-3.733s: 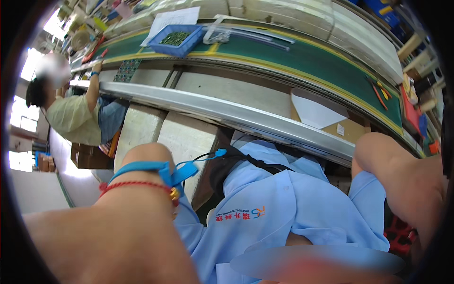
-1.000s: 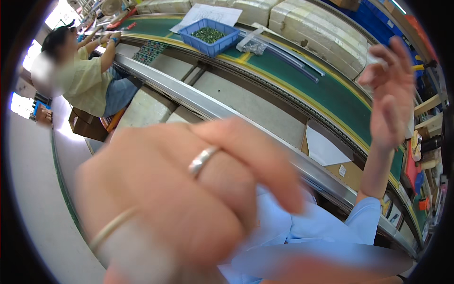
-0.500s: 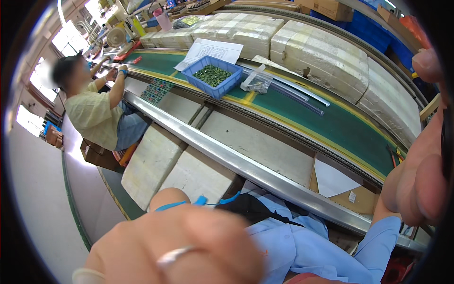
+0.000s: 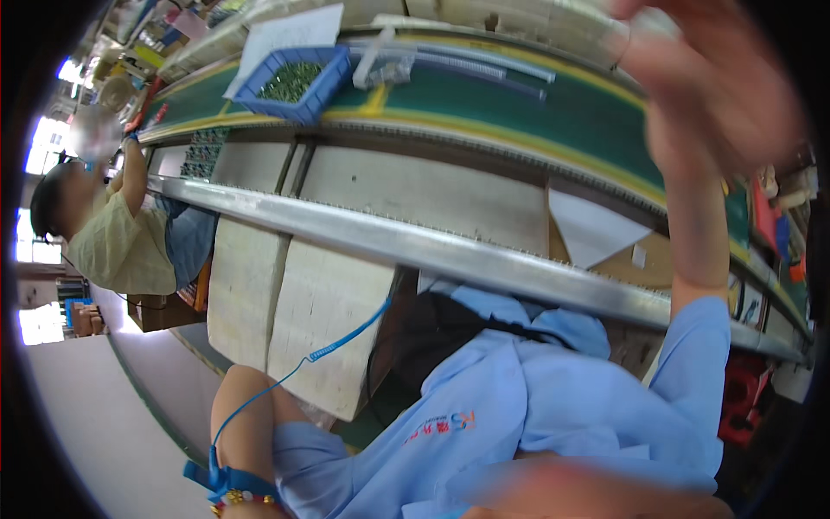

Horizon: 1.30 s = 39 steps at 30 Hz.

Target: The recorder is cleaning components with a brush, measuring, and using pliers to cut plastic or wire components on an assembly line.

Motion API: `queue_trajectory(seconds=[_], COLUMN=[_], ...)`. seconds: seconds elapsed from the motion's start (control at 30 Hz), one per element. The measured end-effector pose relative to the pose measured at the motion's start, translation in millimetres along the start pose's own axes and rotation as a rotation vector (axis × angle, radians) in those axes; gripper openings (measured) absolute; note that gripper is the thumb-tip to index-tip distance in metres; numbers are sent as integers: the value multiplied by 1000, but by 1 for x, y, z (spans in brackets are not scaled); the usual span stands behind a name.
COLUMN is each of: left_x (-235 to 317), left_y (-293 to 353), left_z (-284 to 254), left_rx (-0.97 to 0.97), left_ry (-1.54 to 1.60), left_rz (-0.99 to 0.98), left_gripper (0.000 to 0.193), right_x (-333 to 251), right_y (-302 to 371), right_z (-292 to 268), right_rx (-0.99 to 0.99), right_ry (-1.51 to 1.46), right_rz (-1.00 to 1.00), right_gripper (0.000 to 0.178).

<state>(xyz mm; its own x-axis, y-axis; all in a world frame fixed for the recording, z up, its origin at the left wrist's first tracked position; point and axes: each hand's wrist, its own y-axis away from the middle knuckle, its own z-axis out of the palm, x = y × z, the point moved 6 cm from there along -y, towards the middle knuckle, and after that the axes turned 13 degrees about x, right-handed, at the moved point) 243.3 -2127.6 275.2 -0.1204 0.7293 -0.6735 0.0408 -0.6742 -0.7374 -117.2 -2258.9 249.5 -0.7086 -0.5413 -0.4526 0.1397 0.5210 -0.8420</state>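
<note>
My right hand (image 4: 718,95) is raised at the upper right, close to the view and smeared by motion. Its fingers are too blurred to show whether they hold anything. At the lower left my left arm bends down to a wrist with a blue wrist strap (image 4: 233,482) and a beaded bracelet (image 4: 242,499). A coiled blue cord (image 4: 341,343) runs up from the strap. The left hand lies mostly past the lower edge; a blurred patch of skin at the bottom may be part of it. Neither hand is seen touching the bench.
Across the green conveyor belt (image 4: 588,108) stand a blue bin (image 4: 324,97) of small green parts, a paper sheet (image 4: 268,41) and a clear bag (image 4: 385,65). A metal rail (image 4: 415,242) runs in front, with white foam blocks (image 4: 324,316) below. A co-worker (image 4: 130,242) sits at the left.
The view has swung, so the bench sits higher and further left. My left hand has dropped from the foreground toward the lower edge. My right hand now shows more fully, forearm upright.
</note>
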Motion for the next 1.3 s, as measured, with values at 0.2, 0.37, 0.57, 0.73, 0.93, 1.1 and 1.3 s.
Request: queue_trajectory(seconds=[0.2,0.37,0.57,0.73,0.93,1.1,1.3], left_x=[12,-27,-65,-91,-112,-124,-128], left_y=[75,134,286,360,400,423,456], left_z=[6,3,25,40,73,110,115], left_rx=[310,329,-251,-438,-582,-723,-824], left_ry=[-214,-269,-393,-382,-303,-227,-309], left_rz=[238,-430,-1135,-1308,-1432,-1396,-1316], left_gripper=[14,24,33,47,62,66,36], right_x=[125,233,242,235,241,263,248], right_y=[26,47,38,29,40,88,184], right_z=[188,262,224,146,-23,-181,-203], right_rx=[-131,-213,-163,-260,-149,-15,-358], right_ry=[261,9,-371,-451,53,508,1055], right_rz=[-105,246,783,903,628,511,526], right_gripper=[40,56,26,27,28,27,23])
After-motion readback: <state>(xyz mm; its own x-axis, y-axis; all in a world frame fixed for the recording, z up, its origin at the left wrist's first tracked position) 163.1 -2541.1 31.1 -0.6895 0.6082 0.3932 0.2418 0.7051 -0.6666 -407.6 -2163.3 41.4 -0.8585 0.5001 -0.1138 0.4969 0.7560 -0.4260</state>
